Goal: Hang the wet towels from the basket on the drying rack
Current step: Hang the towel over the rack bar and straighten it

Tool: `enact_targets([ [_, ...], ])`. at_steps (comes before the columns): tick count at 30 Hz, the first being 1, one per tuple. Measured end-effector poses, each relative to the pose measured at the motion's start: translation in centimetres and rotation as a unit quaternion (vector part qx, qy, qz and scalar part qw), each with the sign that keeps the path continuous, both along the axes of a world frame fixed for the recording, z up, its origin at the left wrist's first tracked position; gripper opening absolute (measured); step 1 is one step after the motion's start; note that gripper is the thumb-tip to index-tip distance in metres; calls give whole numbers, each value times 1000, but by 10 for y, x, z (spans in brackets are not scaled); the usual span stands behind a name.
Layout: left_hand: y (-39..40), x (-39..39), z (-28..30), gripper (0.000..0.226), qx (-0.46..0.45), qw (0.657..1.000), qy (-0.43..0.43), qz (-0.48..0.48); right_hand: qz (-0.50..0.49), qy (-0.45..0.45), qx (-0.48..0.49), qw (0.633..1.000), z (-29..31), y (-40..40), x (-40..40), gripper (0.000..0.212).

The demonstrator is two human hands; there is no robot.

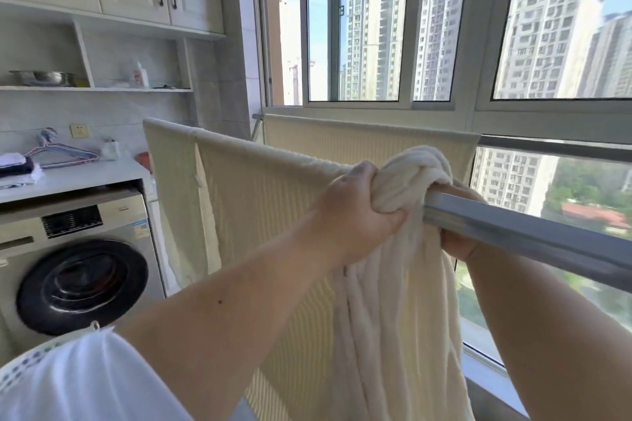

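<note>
Your left hand [355, 208] is clenched round the bunched cream towel [386, 301] at the rack bar [533, 232], knuckles up, fingers curled into the wad right where it crosses the bar. Your right hand [458, 243] sits at 3 o'clock of that wad, mostly hidden behind bar & cloth; looks like it grips the towel from the far side, but I can't tell for sure.

Towel is roped up in thick folds over the bar, long tail hanging to 6 o'clock. Two flat towels already hang: one [260, 215] on the same bar at 9 o'clock of your left hand, touching it or nearly so, another [359, 143] on the back rail at 12 o'clock. Basket isn't in view.

Risks, as I judge them:
- Most of the wet weight hangs on your side. Let go before it's evened out & it prob slides off the smooth bar to the floor.
- Left bunched, it won't dry; needs spreading twd 3 o'clock, where the bar is bare.
- Spread twd 9 o'clock instead & you overlap or drag the neighbour towel askew.
- Hard tug on the tail could shift the rack. Can't see its feet, so go easy.
</note>
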State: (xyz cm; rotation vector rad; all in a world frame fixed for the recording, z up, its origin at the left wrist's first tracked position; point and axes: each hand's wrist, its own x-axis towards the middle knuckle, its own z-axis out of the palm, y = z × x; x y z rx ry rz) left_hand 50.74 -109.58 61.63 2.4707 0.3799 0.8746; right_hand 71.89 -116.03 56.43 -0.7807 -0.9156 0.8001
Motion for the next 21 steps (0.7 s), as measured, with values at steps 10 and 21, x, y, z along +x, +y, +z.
enact_targets([
  [10,-12,-15,2,43,45,995,-68,-59,-115,-29,77,990,-32,-12,13,82],
  [21,-11,-17,-15,21,60,994,-38,-87,-180,-19,-21,983,-29,-60,-36,63],
])
